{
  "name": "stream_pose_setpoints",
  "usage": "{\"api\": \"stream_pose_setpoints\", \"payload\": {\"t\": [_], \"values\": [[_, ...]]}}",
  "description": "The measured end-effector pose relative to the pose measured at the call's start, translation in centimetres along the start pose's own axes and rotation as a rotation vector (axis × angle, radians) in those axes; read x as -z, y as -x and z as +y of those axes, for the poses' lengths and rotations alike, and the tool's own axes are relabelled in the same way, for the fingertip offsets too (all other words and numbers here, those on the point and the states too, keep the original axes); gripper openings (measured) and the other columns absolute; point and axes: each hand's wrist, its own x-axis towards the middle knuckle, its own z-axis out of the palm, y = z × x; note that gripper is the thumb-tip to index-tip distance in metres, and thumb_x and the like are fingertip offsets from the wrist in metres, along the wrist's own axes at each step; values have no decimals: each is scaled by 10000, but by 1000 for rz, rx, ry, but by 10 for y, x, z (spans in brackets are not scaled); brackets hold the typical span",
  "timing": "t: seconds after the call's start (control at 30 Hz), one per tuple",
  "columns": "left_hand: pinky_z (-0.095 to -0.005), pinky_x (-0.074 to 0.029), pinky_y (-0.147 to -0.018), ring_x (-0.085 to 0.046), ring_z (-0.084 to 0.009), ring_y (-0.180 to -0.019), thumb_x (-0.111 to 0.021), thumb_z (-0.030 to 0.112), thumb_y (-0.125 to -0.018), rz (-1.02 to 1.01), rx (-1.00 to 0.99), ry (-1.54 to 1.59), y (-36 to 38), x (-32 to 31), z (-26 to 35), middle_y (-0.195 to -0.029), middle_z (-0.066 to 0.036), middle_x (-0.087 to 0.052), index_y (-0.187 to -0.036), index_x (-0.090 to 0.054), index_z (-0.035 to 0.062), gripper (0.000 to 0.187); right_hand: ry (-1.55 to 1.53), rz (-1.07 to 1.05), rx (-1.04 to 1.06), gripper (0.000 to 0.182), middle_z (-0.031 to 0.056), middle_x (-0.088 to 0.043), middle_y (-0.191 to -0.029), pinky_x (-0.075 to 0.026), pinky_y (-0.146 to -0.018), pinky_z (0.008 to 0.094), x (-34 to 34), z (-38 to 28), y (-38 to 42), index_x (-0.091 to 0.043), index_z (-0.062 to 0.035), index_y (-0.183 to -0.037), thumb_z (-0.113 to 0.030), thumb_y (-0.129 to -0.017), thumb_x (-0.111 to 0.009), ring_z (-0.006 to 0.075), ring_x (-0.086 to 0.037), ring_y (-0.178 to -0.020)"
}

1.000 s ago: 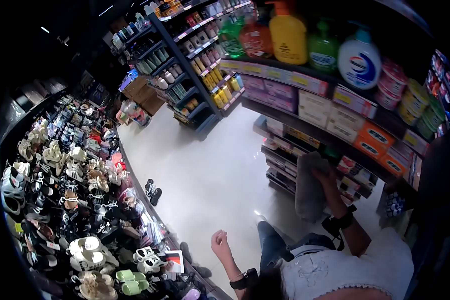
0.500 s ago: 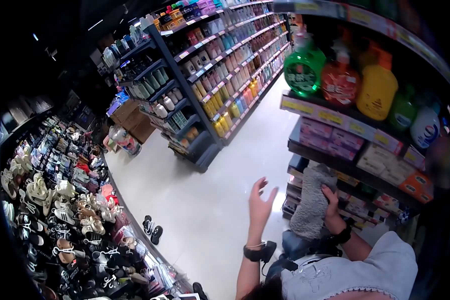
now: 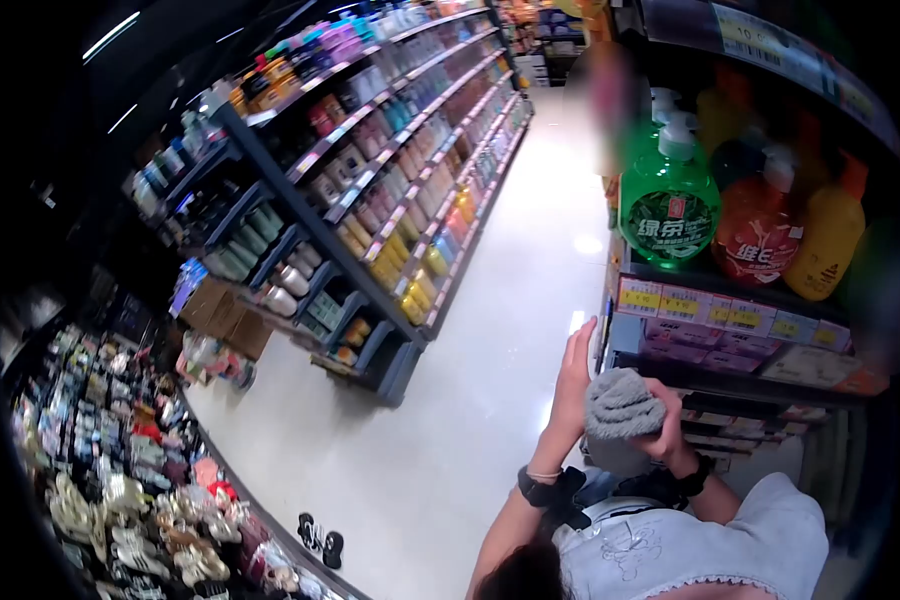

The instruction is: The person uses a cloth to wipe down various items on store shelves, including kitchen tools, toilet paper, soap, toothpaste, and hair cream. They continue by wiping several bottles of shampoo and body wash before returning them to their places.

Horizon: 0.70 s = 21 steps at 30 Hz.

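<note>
A fluffy grey towel (image 3: 625, 405), folded over into a thick bundle, is held up in front of my body. My right hand (image 3: 670, 425) grips it from the right side, thumb and fingers wrapped on its edge. On the other side of the bundle is my left hand (image 3: 570, 395), its fingers stretched out and pointing up close to the shelf's end. Just beyond my hands stands the shelf, with a green pump bottle (image 3: 670, 205) at its near corner. A red pump bottle (image 3: 760, 230) and a yellow bottle (image 3: 825, 235) stand beside it.
Price labels (image 3: 680, 303) line the shelf edge, with purple boxes (image 3: 680, 340) below. Across the aisle floor (image 3: 450, 400) runs a long shelf of bottles (image 3: 400, 190). Shoes (image 3: 135, 535) are heaped at lower left; a black pair (image 3: 320, 540) lies on the floor.
The view has swung right and closer to the shelf. The grey towel went from hanging lengthwise to a folded bundle seen end-on, and my left hand has come in beside it.
</note>
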Motion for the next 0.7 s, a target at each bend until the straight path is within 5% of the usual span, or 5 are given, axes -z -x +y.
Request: {"api": "stream_pose_setpoints", "payload": {"t": [0.17, 0.3, 0.43, 0.5, 0.7], "values": [[-391, -397, -1043, -459, -366, -1246, -861, 210, -668, -319, -128, 185, -52, -19, -9, -1361, -218, -434, -1371, -403, -8, 868, 225, 87, 61, 580, 160, -690, -957, -515, -798, 352, -1, 2, 14, -608, 2, -1100, -255, -622, -810, 321, -689, -862], [-369, -457, -970, -561, -273, -1112, -877, 148, -666, -608, -9, 445, -70, -38, -21, -1247, -160, -535, -1296, -446, -9, 779, 250, 329, -37, 656, 135, -700, -973, -514, -813, 358, -17, 0, 25, -590, 8, -1146, -269, -596, -815, 279, -694, -873], [-368, -404, -1006, -499, -293, -1191, -846, 148, -669, -415, -35, 529, -91, -40, -23, -1297, -194, -466, -1330, -341, -16, 848, 331, 650, -164, 688, 134, -676, -1022, -475, -898, 336, -45, 7, 41, -577, 22, -1151, -282, -573, -795, 242, -659, -931], [-391, -334, -1069, -410, -381, -1263, -823, 181, -658, -495, -60, 500, -100, -43, -46, -1363, -243, -376, -1384, -307, -34, 916, 54, 785, -179, 682, 119, -666, -1022, -478, -878, 327, -57, -8, 18, -570, 38, -1145, -303, -584, -756, 213, -646, -929], [-401, -317, -1082, -399, -440, -1262, -757, 129, -714, -663, -97, 493, -100, -42, -65, -1377, -266, -378, -1409, -293, -45, 854, 172, 1035, -133, 664, 112, -654, -1003, -485, -853, 320, -91, -4, -7, -570, 40, -1123, -322, -594, -743, 201, -629, -920]]}}
